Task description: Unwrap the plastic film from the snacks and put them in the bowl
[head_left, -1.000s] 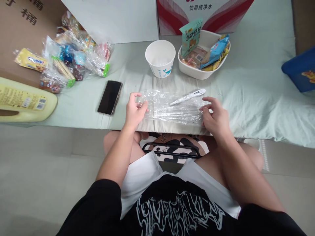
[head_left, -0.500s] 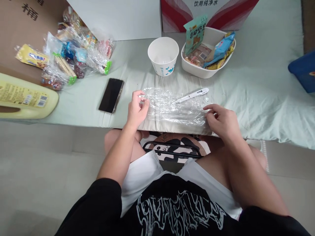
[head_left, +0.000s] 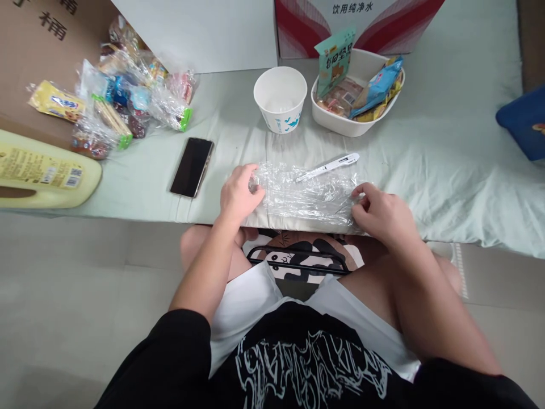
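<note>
Across the scene ran the pale green cloth (head_left: 447, 142), and there, near its front edge, lay the crinkled clear plastic (head_left: 298, 204), stretched between two hands! Behind it sat the white tub (head_left: 347, 126) of snacks. The left hand (head_left: 239, 194) was at one end, thumb and forefinger apart; the right hand (head_left: 383, 216) curled at the other, its grip impossible to tell. Left of them lay the phone (head_left: 192, 167), and slanting over the plastic, the slim white pen (head_left: 334, 166)!
</note>
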Demonstrator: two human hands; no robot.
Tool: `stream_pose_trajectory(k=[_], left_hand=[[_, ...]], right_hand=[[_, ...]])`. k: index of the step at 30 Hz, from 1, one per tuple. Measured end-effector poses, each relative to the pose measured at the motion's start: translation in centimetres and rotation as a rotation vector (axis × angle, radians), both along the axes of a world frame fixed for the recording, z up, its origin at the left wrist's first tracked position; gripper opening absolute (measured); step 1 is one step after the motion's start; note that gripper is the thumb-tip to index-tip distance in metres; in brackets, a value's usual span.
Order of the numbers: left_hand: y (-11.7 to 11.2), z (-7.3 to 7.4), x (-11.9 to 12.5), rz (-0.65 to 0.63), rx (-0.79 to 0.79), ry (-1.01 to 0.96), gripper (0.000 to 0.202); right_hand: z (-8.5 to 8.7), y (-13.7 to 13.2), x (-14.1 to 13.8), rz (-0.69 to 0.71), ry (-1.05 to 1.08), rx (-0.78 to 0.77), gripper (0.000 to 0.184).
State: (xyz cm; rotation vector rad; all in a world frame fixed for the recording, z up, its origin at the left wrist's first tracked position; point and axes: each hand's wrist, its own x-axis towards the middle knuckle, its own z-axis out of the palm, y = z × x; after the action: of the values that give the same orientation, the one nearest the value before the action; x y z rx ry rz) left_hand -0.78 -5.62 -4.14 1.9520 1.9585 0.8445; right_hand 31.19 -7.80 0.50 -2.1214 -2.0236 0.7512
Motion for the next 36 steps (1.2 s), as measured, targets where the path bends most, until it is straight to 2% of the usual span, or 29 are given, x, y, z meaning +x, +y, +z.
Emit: stream_pose_trajectory(k=[4,7,10,13,16,22,26,31,33,36], left_hand=[[0.0,-0.3,0.0,-0.017,0.043,0.053,0.062],[0.0,-0.2,-0.1,-0.057,0.014,0.057,0.071],[0.3,0.2,-0.2,-0.106,-0.044,-0.003,0.075],[0.8,0.5,-0.2,-0.140,-0.062,-0.083,0.079],[1.4,0.4,-0.2,-0.163,-0.089,-0.222,0.076],[2.2,0.5,-0.5,-0.134,-0.094,-0.582,0.054],[2.6,1.6,-1.1,-0.103,-0.145,-0.672,0.050],[3.9,3.4,-1.3,-0.134,-0.174,-0.713,0.054],[4.6,4.3,-1.1,-0.187,-0.177,-0.674,0.054],[5.6,6.5,-0.2,-0.299,-0.241,-0.613,0.049]], right_hand=[[-0.6,-0.9,0.2,0.053,-0.063,0.215,0.048],[-1.0,-1.5,0.2,0.158,-0.101,0.366,0.063],[-1.5,-1.9,0.3,0.313,-0.080,0.373,0.071],[-2.1,-2.0,0.3,0.409,-0.073,0.361,0.076],[-2.3,-1.9,0.4,0.445,-0.069,0.352,0.076],[-2.2,-2.0,0.5,0.459,-0.041,0.327,0.075],[-1.8,-1.5,0.8,0.467,0.070,0.356,0.063],[-0.9,1.7,0.0,0.376,0.382,0.480,0.046],[-0.8,3.2,-0.9,0.374,0.505,0.472,0.052],[-1.0,5.0,-2.4,0.439,0.695,0.312,0.073]])
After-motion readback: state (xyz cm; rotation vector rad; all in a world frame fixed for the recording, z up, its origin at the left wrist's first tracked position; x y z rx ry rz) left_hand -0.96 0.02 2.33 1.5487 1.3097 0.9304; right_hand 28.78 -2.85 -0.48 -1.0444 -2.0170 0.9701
